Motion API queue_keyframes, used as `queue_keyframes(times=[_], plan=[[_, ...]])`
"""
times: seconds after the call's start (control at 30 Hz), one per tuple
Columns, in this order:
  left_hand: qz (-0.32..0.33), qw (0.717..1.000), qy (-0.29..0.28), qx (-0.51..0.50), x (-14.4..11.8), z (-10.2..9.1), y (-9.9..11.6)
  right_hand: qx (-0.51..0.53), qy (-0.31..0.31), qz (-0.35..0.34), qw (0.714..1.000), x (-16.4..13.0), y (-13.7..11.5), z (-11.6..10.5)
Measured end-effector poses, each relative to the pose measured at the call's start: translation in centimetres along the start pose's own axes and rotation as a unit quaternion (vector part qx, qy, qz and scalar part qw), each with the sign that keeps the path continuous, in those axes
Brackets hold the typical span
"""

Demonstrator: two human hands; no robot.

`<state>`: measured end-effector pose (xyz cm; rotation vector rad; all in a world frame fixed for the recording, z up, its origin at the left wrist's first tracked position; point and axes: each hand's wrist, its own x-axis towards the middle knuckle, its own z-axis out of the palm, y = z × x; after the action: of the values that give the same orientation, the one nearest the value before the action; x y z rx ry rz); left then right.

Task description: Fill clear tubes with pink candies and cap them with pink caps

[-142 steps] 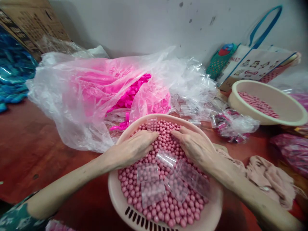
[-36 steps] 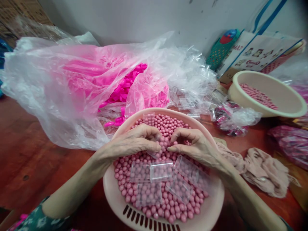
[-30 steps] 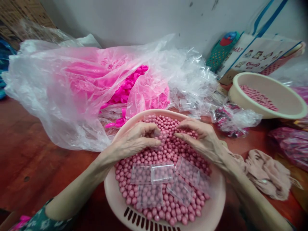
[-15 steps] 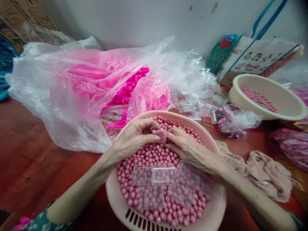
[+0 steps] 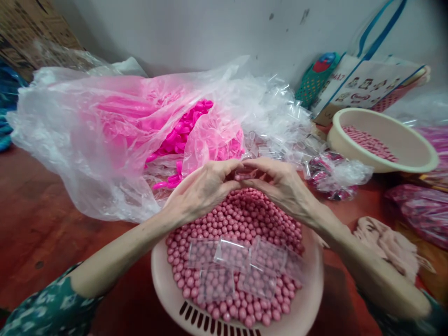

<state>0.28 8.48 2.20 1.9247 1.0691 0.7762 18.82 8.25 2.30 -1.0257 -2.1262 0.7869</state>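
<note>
My left hand (image 5: pixel 205 189) and my right hand (image 5: pixel 289 186) meet above the far side of a pale pink slotted basin (image 5: pixel 161 294). Between their closed fingertips is a small clear plastic container (image 5: pixel 247 176) with pink in it, mostly hidden by the fingers. Round pink beads (image 5: pixel 213 226) fill the basin below. Several flat clear plastic containers (image 5: pixel 231 253) lie on top of the beads, nearer to me than the hands.
Behind the basin, a translucent bag (image 5: pixel 63 135) spills bright pink plastic pieces (image 5: pixel 185 130). Clear containers (image 5: pixel 269 149) are heaped beside it. At right are a cream bowl (image 5: pixel 425 161) with pink beads, a crumpled cloth (image 5: pixel 387 249) and a printed bag (image 5: pixel 367 86).
My right hand has risen and moved its fingers over the container's far side, opposite my left. The container, earlier plainly showing pink beads, is now mostly covered. The view has shifted slightly.
</note>
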Motion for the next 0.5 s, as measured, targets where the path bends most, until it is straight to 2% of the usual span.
queue_keyframes(times=[0.07, 0.13, 0.2, 0.27, 0.37, 0.43, 0.5], plan=[[0.037, 0.997, 0.004, 0.066, 0.7, -0.3, -0.6, -0.001, 0.003, -0.020, 1.000, 0.9, 0.7, 0.4], [0.061, 0.988, 0.035, 0.135, 0.8, -0.7, -1.1, -0.026, 0.012, -0.020, 0.999, 1.3, 1.4, 0.8], [0.085, 0.976, 0.066, 0.192, 0.4, -0.9, -1.3, -0.072, 0.018, -0.008, 0.997, 1.4, 2.1, 1.2], [0.118, 0.963, 0.069, 0.232, -0.5, -0.9, -1.2, -0.102, 0.010, 0.002, 0.995, 1.4, 2.8, 1.6], [0.128, 0.950, -0.008, 0.285, -2.1, -0.6, -0.8, -0.087, -0.025, 0.004, 0.996, 1.5, 3.2, 2.5], [0.095, 0.943, -0.070, 0.312, -3.2, -0.3, -0.9, -0.067, -0.046, 0.002, 0.997, 1.4, 3.0, 3.1], [0.061, 0.940, -0.108, 0.317, -4.0, 0.0, -1.1, -0.052, -0.062, -0.002, 0.997, 1.1, 2.6, 3.3]])
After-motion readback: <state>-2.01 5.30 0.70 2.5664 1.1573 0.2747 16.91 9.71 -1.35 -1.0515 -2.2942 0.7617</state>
